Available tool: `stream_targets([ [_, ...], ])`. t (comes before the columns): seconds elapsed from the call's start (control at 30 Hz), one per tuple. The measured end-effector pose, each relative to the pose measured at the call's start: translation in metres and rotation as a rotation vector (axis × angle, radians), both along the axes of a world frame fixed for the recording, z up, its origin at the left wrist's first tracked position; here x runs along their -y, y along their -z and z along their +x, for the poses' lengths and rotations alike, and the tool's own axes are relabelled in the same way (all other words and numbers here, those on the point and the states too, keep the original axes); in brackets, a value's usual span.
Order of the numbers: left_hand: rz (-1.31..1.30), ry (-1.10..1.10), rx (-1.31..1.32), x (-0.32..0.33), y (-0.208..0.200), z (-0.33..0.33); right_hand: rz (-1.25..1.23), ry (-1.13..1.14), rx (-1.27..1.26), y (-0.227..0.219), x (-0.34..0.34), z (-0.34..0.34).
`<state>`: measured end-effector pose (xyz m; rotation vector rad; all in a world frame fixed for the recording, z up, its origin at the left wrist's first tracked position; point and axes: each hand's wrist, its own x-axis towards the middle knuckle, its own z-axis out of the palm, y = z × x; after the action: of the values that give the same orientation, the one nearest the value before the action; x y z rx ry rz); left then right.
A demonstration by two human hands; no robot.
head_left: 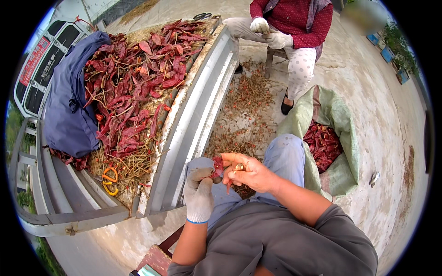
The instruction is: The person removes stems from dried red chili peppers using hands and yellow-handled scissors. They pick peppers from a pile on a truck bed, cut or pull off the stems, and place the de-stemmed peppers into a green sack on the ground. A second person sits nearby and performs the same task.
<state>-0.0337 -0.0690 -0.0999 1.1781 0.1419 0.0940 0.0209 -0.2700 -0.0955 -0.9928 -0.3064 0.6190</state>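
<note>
Before my lap, my left hand (199,193), in a grey-white knit glove, pinches a dried red chili pepper (218,166) at its fingertips. My bare right hand (251,173) meets it from the right, fingers closed. A red piece of chili (229,185) hangs below those fingers, and a small pale yellowish bit shows between thumb and finger; what that bit is, I cannot tell. To my right stands a pale green woven sack (343,120) with dried red chilies (321,146) inside. On the truck bed at left lies a large heap of dried chilies (133,87).
The truck bed's metal side (193,124) runs along my left. Orange-handled scissors (109,181) and a dark blue cloth (71,103) lie on the bed. Stems and scraps (248,101) litter the ground ahead. A person in white gloves (276,37) sits across from me.
</note>
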Motion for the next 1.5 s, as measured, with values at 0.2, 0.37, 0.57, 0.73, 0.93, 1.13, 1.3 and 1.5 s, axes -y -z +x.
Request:
stream_targets([
  [0.2, 0.233, 0.109, -0.095, -0.006, 0.007, -0.003, -0.096, 0.054, -0.022, -0.023, -0.004, 0.004],
  [0.37, 0.336, 0.050, 0.029, 0.003, -0.018, 0.006, -0.268, 0.037, 0.016, -0.028, -0.003, 0.007],
  [0.57, 0.961, 0.154, -0.029, 0.012, -0.037, 0.014, -0.449, 0.006, 0.037, -0.026, -0.015, 0.002],
  [0.73, 1.105, 0.031, -0.002, 0.012, -0.033, 0.015, -0.465, 0.054, 0.066, -0.017, -0.021, -0.007],
  [0.93, 1.279, -0.061, 0.215, 0.008, -0.031, 0.013, -0.326, 0.119, -0.128, -0.005, -0.045, -0.006],
  [1.13, 1.362, 0.029, 0.074, -0.028, -0.033, -0.002, -0.132, -0.055, -0.386, -0.014, -0.084, -0.005],
  [1.3, 1.376, -0.211, -0.013, -0.075, -0.044, -0.022, -0.320, -0.298, -0.138, -0.035, -0.122, 0.000],
  [1.5, 0.833, -0.377, -0.158, -0.119, -0.048, -0.067, -0.585, -0.400, 0.577, -0.086, -0.204, 0.043],
])
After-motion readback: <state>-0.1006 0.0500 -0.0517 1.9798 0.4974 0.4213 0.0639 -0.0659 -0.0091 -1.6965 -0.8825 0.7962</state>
